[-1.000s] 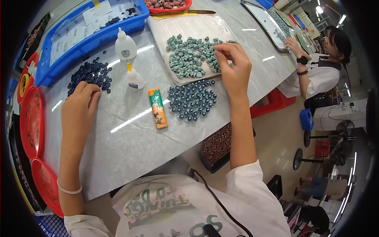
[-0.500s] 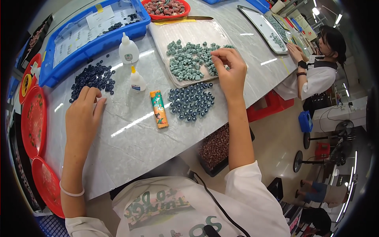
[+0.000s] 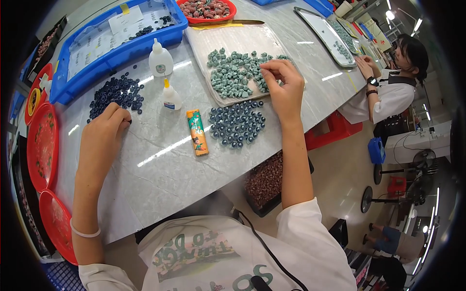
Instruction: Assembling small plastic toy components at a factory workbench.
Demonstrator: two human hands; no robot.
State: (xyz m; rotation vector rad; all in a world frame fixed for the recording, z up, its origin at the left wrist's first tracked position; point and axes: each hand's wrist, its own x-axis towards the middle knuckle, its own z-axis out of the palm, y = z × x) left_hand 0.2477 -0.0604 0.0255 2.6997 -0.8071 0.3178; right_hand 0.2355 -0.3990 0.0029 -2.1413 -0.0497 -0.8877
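Observation:
My left hand [image 3: 103,138] rests on the table at the near edge of a pile of small dark blue rings [image 3: 114,92]. Its thumb and index finger are pinched together, and a bit of one dark ring shows at the fingertips. Over the right side of a heap of small green lumpy pieces [image 3: 230,80] on a pale tray [image 3: 204,41] is my right hand [image 3: 285,85]. Its fingers are bent toward the thumb; whatever lies between the tips is too small to make out. Glossy dark blue beads [image 3: 236,123] lie grouped between that tray and the table's front edge.
Two white glue bottles [image 3: 160,59] and an orange-green packet [image 3: 197,132] stand or lie mid-table. A blue tray [image 3: 73,89] sits at far left, red trays [image 3: 42,145] along the left edge, a red bowl [image 3: 206,20] at the back. A co-worker [image 3: 388,97] sits on the right.
My left thumb and index finger have closed together at the edge of the ring pile, with a dark ring now showing at their tips. My right hand stays over the green pieces.

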